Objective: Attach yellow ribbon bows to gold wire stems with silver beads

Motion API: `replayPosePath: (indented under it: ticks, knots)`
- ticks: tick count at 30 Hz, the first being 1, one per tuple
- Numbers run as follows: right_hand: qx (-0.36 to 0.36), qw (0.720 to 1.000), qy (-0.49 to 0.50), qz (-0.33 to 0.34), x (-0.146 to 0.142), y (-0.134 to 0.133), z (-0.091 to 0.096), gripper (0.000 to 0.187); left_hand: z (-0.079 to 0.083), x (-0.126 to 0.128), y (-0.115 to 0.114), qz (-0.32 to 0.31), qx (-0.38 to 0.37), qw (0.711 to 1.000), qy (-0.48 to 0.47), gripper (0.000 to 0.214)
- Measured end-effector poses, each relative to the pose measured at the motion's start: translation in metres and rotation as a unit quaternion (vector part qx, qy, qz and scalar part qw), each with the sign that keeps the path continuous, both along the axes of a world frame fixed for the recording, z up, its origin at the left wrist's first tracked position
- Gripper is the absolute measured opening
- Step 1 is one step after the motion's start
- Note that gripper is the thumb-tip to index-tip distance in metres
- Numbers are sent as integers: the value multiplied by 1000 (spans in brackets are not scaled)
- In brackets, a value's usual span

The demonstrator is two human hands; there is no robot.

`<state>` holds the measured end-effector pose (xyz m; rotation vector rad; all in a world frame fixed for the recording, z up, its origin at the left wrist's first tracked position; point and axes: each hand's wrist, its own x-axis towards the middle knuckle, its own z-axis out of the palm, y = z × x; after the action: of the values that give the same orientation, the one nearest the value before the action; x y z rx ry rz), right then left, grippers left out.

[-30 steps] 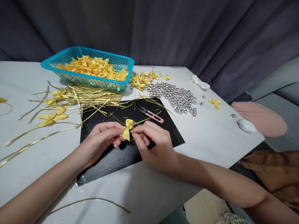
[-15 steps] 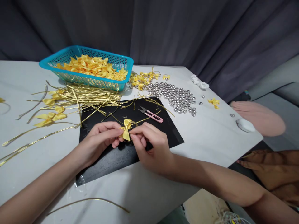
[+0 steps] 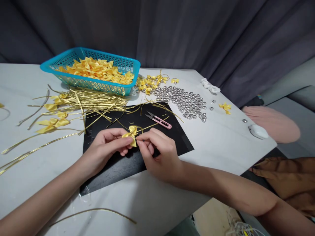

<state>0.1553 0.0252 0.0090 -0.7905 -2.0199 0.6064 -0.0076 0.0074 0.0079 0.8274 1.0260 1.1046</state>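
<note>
A yellow ribbon bow (image 3: 133, 130) is pinched between the thumb and fingers of my left hand (image 3: 109, 144), above a black mat (image 3: 118, 173). Thin gold cord (image 3: 140, 128) loops out from the bow's right side. My right hand (image 3: 158, 150) is closed in a pinch against that side, its fingertips on the cord; the exact grip is partly hidden. Pink-handled thread snips (image 3: 161, 122) lie on the mat just beyond my hands, blades pointing left.
Behind stands a blue basket (image 3: 98, 80) of yellow bows. Before it lies a heap of gold cords (image 3: 98, 102); tied bows (image 3: 52, 124) sit to the left. Silver beads (image 3: 187, 102) spread rightward, near crumpled white tissue (image 3: 210, 86) and a white mouse (image 3: 258, 131). One cord (image 3: 98, 209) lies in front.
The bow has turned slightly in my left fingers, and its left loop now shows above my thumb. My right hand stays nearly in place.
</note>
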Motion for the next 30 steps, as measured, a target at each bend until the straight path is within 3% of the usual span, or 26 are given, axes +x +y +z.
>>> replayPosePath:
  ticks: [17,30]
  knots:
    - [7,999,-1,41,3,5,-2,16,1,-1,0,-4,2,1000,-22,15]
    - [9,999,32,30,-1,3,-8,13,3,-6,-1,-23,-25,999,-23,17]
